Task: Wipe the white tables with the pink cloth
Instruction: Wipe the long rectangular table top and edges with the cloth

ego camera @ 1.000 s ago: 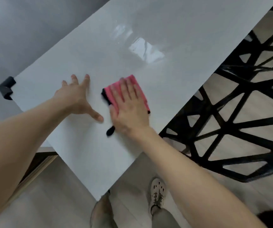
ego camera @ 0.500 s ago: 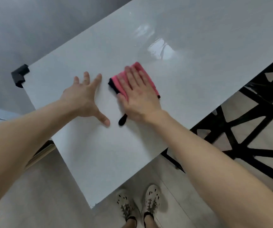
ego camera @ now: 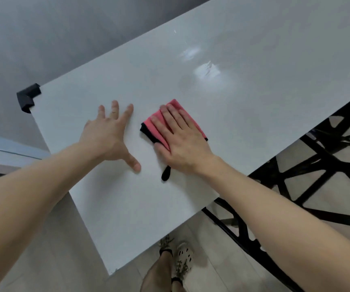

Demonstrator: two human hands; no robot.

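Cloth: one folded pink cloth with black trim [ego camera: 195, 125] is laid flat on the table, near its guarded end
Right hand [ego camera: 182, 142]: pressed flat on the cloth, fingers straight, close together
Left hand [ego camera: 106, 135]: spread flat on the bare top, just beside the cloth
Table: one glossy white rectangular table [ego camera: 254, 81]
Corner: one black corner guard [ego camera: 28, 96]
Floor: two pale shoes [ego camera: 183, 258] are seen
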